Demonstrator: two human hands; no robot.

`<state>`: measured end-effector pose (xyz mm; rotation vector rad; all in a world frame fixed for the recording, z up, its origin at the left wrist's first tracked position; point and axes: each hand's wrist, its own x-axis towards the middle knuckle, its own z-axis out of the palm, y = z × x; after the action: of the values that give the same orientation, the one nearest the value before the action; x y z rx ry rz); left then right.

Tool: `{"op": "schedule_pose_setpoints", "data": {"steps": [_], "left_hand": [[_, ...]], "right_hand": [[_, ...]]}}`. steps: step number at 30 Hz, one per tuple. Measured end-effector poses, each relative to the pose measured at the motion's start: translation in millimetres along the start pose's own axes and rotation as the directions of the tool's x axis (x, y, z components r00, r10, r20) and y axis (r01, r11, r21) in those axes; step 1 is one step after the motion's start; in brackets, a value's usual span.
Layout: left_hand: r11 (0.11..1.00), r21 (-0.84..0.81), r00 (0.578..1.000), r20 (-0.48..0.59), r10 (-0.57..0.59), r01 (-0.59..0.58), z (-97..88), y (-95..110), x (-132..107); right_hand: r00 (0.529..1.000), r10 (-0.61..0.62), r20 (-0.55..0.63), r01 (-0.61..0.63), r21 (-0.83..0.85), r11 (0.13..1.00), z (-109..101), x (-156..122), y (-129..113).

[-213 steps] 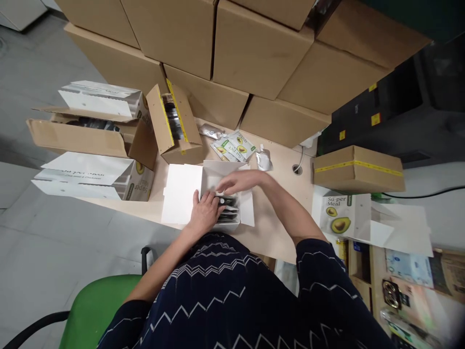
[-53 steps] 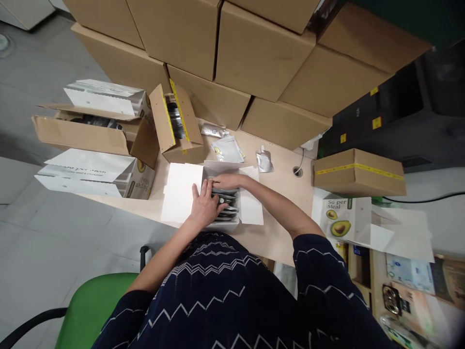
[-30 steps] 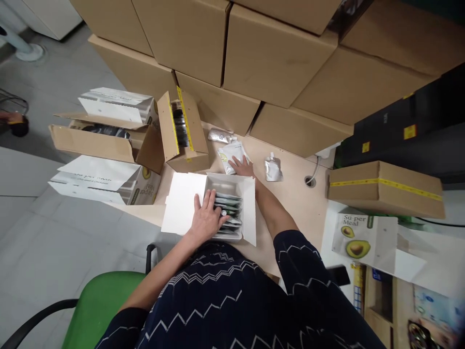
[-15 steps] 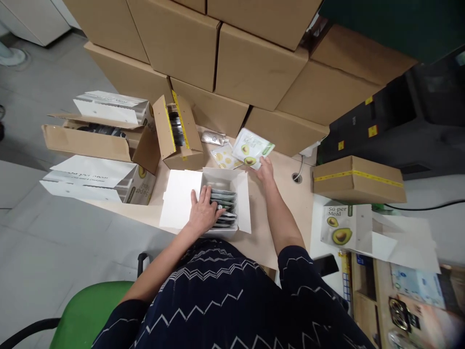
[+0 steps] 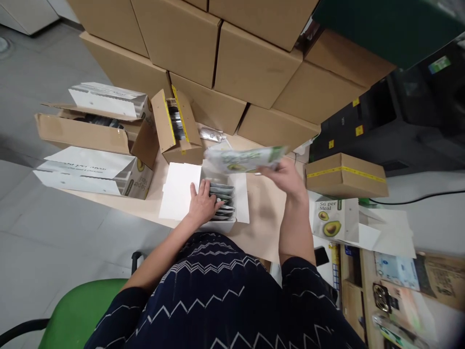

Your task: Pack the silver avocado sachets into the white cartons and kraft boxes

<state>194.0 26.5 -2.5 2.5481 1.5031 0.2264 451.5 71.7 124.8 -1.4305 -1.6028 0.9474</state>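
A white box (image 5: 242, 198) stands on the table in front of me with its lid folded out to the left. Inside it, several flat packets (image 5: 224, 198) stand in a row. My left hand (image 5: 203, 203) lies on the left part of this row, fingers spread, the thumb over the box's left side. My right hand (image 5: 286, 178) grips the right end of an avocado-printed pouch (image 5: 241, 160), smeared by motion. This pouch is above the back right of the box and covers part of its back wall.
Behind the box are an open brown carton (image 5: 183, 131) and a silver packet (image 5: 211, 134). More open cartons (image 5: 83, 127) stand on the left, and large brown boxes (image 5: 254, 63) are stacked behind. On the right are a taped carton (image 5: 345, 174) and an avocado-printed box (image 5: 332, 220).
My right hand has lifted the pouch off the back of the table, bringing it nearer and tilting it flatter. My left hand stays on the packets. The view has shifted slightly.
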Motion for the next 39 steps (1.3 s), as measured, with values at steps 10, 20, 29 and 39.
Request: {"op": "schedule_pose_setpoints", "data": {"steps": [10, 20, 29, 39], "left_hand": [[0.999, -0.047, 1.0, -0.005, -0.017, 0.017, -0.9, 1, 0], [1.0, -0.009, 1.0, 0.024, -0.016, 0.016, -1.8, 2, -1], [0.997, -0.076, 0.999, 0.032, -0.004, 0.007, -7.5, -1, 10], [0.995, -0.067, 0.997, 0.016, 0.078, -0.077, -5.0, -7, 21]], "right_hand": [[0.831, 0.349, 0.434, 0.221, -0.833, 0.508, 96, 47, -27], [0.507, 0.517, 0.69, 0.42, -0.721, 0.551, 133, 89, 30], [0.455, 0.544, 0.705, 0.434, -0.709, 0.556, 136, 83, 43], [0.454, 0.49, 0.744, 0.409, -0.663, 0.627, 133, 75, 41]]}}
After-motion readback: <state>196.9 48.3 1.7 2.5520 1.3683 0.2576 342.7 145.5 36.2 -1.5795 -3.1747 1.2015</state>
